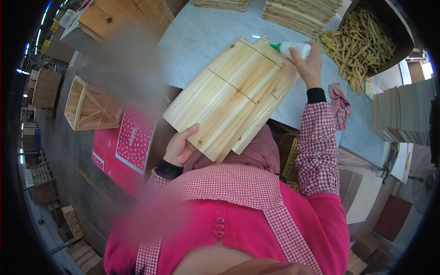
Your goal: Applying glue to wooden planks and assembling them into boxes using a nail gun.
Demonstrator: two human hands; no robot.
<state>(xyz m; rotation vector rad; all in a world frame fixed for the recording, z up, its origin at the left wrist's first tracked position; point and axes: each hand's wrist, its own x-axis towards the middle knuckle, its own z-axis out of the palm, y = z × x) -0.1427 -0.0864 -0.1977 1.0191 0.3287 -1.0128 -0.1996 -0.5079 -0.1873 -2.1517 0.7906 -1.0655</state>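
Observation:
A pale wooden panel (229,91) with dark grooves across it slants over the table edge, one end toward me. My left hand (179,147) grips its near left corner, thumb on top and the other fingers partly hidden beneath. More than one board seems stacked there, as offset edges show on the right side. My right hand (309,68) is closed around a white squeeze bottle (295,49), whose green nozzle points left at the panel's far end. Whether the tip touches the wood, I cannot tell.
Stacks of wooden slats (300,16) stand at the table's far side. A box of tan strips (364,41) sits at far right, a pink cloth (339,105) near my right forearm. Left are a wooden crate (94,105) and pink printed sheet (133,140). Blurred smudges veil the left.

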